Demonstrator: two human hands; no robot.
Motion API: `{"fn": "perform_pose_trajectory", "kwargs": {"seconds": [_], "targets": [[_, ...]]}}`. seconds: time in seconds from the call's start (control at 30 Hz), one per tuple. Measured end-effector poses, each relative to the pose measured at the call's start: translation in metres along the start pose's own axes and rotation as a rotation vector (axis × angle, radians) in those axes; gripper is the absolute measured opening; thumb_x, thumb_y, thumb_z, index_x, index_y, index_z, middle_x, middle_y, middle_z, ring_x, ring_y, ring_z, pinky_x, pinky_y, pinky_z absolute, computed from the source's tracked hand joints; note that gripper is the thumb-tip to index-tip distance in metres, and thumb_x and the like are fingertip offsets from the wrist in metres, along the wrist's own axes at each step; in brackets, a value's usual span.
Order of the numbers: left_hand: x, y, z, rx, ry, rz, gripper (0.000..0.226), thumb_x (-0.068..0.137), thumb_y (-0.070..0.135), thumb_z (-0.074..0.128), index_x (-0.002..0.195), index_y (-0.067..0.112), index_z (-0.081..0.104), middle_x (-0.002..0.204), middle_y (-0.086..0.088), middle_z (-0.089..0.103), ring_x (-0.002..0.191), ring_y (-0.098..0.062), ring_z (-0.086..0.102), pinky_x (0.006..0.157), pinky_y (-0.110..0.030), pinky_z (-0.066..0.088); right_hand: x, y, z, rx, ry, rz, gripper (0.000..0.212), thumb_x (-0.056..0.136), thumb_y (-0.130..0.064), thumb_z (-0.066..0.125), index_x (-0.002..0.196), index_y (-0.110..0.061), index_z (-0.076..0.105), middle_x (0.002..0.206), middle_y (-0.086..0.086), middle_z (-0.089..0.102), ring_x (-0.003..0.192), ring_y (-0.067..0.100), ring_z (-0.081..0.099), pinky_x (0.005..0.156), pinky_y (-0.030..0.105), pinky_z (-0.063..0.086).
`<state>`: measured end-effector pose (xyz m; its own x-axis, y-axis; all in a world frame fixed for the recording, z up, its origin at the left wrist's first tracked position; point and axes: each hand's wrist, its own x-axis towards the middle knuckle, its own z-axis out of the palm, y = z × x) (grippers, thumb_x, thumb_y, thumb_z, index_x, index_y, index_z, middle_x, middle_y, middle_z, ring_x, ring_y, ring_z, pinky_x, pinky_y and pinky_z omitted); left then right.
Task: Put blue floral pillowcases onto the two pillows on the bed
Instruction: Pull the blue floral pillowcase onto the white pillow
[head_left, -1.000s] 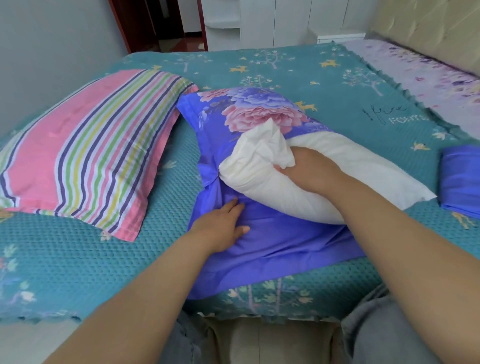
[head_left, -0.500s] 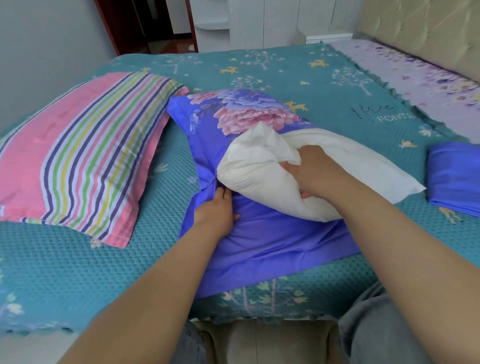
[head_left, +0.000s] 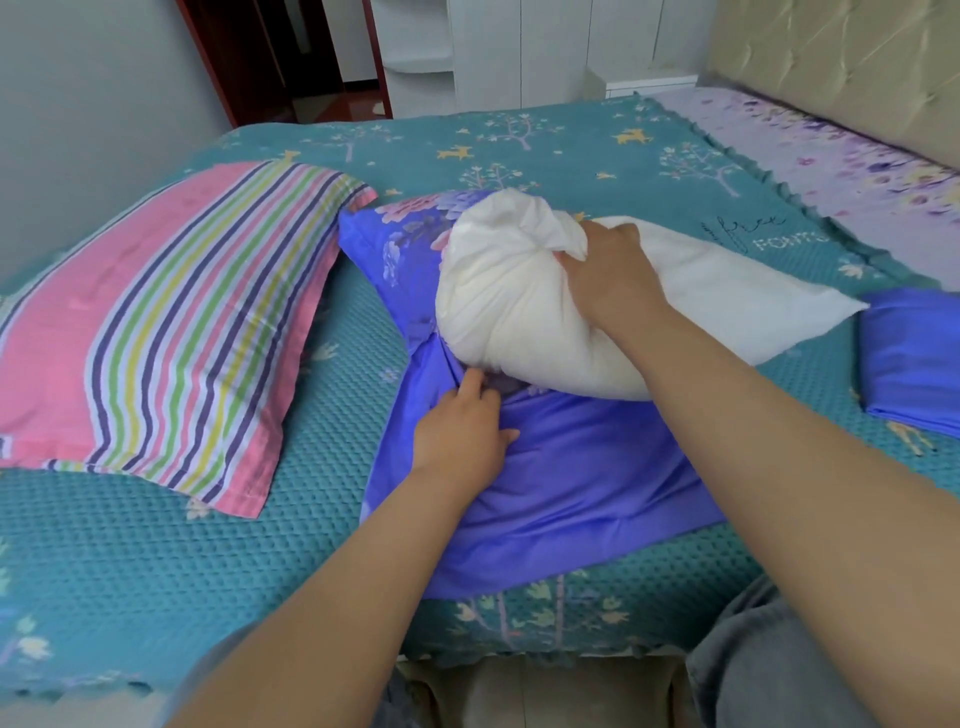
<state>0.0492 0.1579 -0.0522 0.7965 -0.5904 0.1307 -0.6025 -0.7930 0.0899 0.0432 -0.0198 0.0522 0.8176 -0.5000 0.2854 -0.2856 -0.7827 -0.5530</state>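
Bed (head_left: 260, 561), white pillow (head_left: 509, 317) now bunched higher

The right hand (head_left: 605, 275) grips the bunched white pillow (head_left: 509, 312) while the left hand (head_left: 462, 431) holds the blue floral pillowcase (head_left: 571, 467).

Your left hand (head_left: 460, 434) hides its fingertips in the blue floral pillowcase (head_left: 571, 467); the white pillow (head_left: 509, 312) covers its flowers, and the right frame edge crops a second blue pillowcase (head_left: 914, 358).
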Motion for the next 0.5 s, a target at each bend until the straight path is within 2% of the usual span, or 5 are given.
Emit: {"fn": "perform_pose_trajectory", "kwargs": {"seconds": [0.1, 0.2, 0.27, 0.37, 0.5], "targets": [[-0.002, 0.005, -0.005, -0.071, 0.02, 0.05, 0.033, 0.092, 0.042, 0.049, 0.112, 0.016, 0.051, 0.117, -0.001, 0.047, 0.11, -0.023, 0.047, 0.082, -0.036, 0.042, 0.029, -0.018, 0.013, -0.005, -0.035, -0.039, 0.041, 0.097, -0.04, 0.04, 0.13, -0.016, 0.048, 0.132, 0.016, 0.044, 0.113, 0.033, 0.05, 0.087, 0.033, 0.038], [-0.002, 0.011, -0.012, -0.209, 0.077, 0.085, 0.027, 0.091, 0.036, 0.053, 0.106, 0.015, 0.054, 0.109, -0.003, 0.051, 0.105, -0.024, 0.048, 0.084, -0.035, 0.041, 0.048, -0.036, 0.026, 0.087, -0.133, -0.088, 0.042, 0.095, -0.038, 0.046, 0.129, -0.013, 0.053, 0.13, 0.016, 0.053, 0.116, 0.032, 0.051, 0.093, 0.033, 0.039], [-0.001, 0.011, -0.018, -0.278, 0.118, 0.071, 0.024, 0.09, 0.033, 0.055, 0.103, 0.014, 0.056, 0.106, -0.004, 0.054, 0.101, -0.024, 0.051, 0.081, -0.035, 0.042, 0.051, -0.041, 0.036, 0.081, -0.214, -0.162, 0.037, 0.096, -0.033, 0.048, 0.122, -0.009, 0.058, 0.127, 0.015, 0.058, 0.116, 0.03, 0.053, 0.09, 0.031, 0.039], [0.0, 0.006, -0.025, -0.363, 0.165, 0.029, 0.02, 0.089, 0.029, 0.057, 0.096, 0.011, 0.055, 0.101, -0.006, 0.055, 0.094, -0.027, 0.053, 0.075, -0.037, 0.044, 0.041, -0.037, 0.052, 0.054, -0.344, -0.247, 0.031, 0.094, -0.033, 0.052, 0.114, -0.012, 0.064, 0.119, 0.011, 0.064, 0.11, 0.027, 0.058, 0.081, 0.026, 0.039], [0.0, 0.009, -0.033, -0.305, 0.223, 0.044, 0.022, 0.089, 0.029, 0.057, 0.095, 0.008, 0.055, 0.101, -0.008, 0.055, 0.093, -0.028, 0.051, 0.074, -0.035, 0.038, 0.023, -0.018, 0.062, -0.126, -0.508, -0.243, 0.035, 0.094, -0.036, 0.049, 0.115, -0.011, 0.062, 0.118, 0.011, 0.062, 0.106, 0.029, 0.059, 0.084, 0.031, 0.043]]}}
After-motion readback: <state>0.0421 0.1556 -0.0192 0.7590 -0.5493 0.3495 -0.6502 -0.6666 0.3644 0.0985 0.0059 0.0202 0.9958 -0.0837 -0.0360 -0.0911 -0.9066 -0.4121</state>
